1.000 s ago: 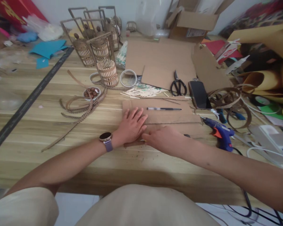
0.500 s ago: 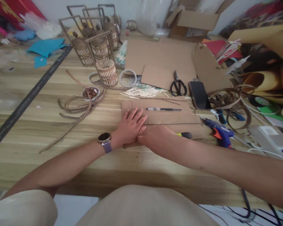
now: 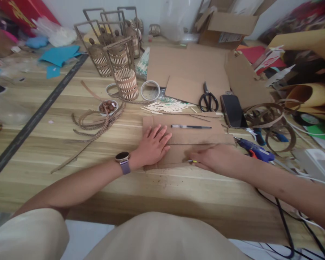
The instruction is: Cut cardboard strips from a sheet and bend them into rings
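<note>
Left hand (image 3: 153, 146) lay open, palm down, fingers spread, pressing the cardboard sheet (image 3: 195, 136) flat on the table (image 3: 151, 187) just in front of the person. Right hand (image 3: 215, 160) was closed around a yellow-tipped tool (image 3: 193, 161), its tip on the sheet's near strip; the tool's type was hidden. 1 line already ran across the sheet, cut or crease, couldn't tell. Judged mid-pass: near strip not separated. Pen (image 3: 191, 126) lay on the sheet's far part, untouched.

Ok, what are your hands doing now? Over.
Left hand flat on cardboard. Right hand shut on yellow-tipped tool at its near edge. Pen lies on top, clear of both.
</note>
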### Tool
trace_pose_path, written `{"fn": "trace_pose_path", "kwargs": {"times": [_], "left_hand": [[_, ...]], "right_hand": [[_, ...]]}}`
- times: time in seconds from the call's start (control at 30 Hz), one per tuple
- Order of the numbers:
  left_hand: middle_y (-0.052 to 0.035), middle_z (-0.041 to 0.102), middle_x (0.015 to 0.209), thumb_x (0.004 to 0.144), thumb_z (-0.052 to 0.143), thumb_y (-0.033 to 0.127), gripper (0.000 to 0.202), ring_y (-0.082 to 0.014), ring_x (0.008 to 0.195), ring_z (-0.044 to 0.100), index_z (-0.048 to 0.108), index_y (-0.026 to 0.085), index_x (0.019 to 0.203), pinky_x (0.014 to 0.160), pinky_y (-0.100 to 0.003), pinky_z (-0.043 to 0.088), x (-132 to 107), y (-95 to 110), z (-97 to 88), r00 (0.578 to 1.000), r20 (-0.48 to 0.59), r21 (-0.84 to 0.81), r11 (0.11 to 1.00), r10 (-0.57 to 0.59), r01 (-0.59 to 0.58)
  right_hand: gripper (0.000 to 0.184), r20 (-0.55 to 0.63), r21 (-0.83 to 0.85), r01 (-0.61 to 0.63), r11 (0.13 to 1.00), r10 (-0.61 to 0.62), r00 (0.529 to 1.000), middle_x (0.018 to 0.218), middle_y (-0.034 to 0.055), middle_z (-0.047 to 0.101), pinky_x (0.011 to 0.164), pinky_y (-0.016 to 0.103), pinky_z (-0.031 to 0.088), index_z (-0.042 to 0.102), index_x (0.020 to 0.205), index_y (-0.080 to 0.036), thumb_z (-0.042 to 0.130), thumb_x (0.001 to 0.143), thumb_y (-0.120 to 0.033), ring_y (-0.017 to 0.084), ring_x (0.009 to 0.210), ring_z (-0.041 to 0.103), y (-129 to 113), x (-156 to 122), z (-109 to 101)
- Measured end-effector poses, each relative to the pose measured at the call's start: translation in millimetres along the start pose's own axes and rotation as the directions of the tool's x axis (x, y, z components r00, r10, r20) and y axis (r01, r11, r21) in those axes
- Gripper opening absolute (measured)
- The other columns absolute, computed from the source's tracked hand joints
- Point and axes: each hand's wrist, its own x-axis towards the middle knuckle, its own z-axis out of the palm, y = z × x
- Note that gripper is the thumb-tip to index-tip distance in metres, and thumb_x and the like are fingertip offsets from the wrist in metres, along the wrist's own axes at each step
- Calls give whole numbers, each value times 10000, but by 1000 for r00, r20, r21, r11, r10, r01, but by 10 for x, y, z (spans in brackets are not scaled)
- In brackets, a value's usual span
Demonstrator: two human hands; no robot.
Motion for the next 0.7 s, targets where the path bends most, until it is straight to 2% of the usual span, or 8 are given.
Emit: {"fn": "trace_pose_path", "kwargs": {"times": [0.07, 0.17, 0.33, 0.43, 0.7], "left_hand": [[-154, 397, 1581, 1048, 365, 416, 501, -351, 1465, 341, 493, 155, 1455, 1167, -538, 319, 1, -47, -29, 1000, 9, -9, 1000, 22, -22], [-128, 405, 1582, 1059, 338, 409, 496, -321, 1459, 359, 484, 168, 1468, 1163, -471, 342, -3, -118, -70, 997, 26, -9, 997, 71, -71], [-129, 388, 1592, 1055, 364, 403, 494, -311, 1462, 353, 468, 173, 1481, 1163, -469, 323, -19, -135, -63, 996, 10, 21, 996, 84, -84], [-139, 382, 1593, 1053, 370, 395, 493, -319, 1461, 351, 468, 169, 1479, 1158, -483, 317, -18, -121, -51, 996, 8, 25, 995, 93, -94], [-145, 378, 1594, 1050, 364, 385, 490, -333, 1460, 344, 476, 161, 1472, 1165, -504, 295, -10, -131, -53, 995, 16, 9, 995, 100, -100]], "right_hand": [[239, 16, 19, -21, 1000, 20, 1000, 784, 21, 748, 483, 249, 225, 675, 1065, -230, 482, 1007, -359, 162, 623, 670, -52, 30, -21], [228, 42, 16, -26, 1000, 25, 999, 794, 27, 753, 486, 263, 196, 661, 1044, -217, 482, 1009, -354, 175, 644, 678, -267, 188, -100], [233, 11, -59, 44, 997, -44, 999, 808, 67, 753, 484, 257, 221, 651, 1116, -186, 474, 1005, -289, 195, 692, 691, -568, 475, -147], [231, 0, -105, 83, 991, -83, 997, 784, 85, 735, 479, 255, 236, 655, 1117, -145, 479, 985, -217, 198, 703, 686, -620, 541, -154], [277, 99, -128, 106, 986, -94, 991, 857, 100, 736, 483, 255, 284, 630, 1184, -110, 474, 956, -115, 222, 762, 707, -663, 573, -268]]}}
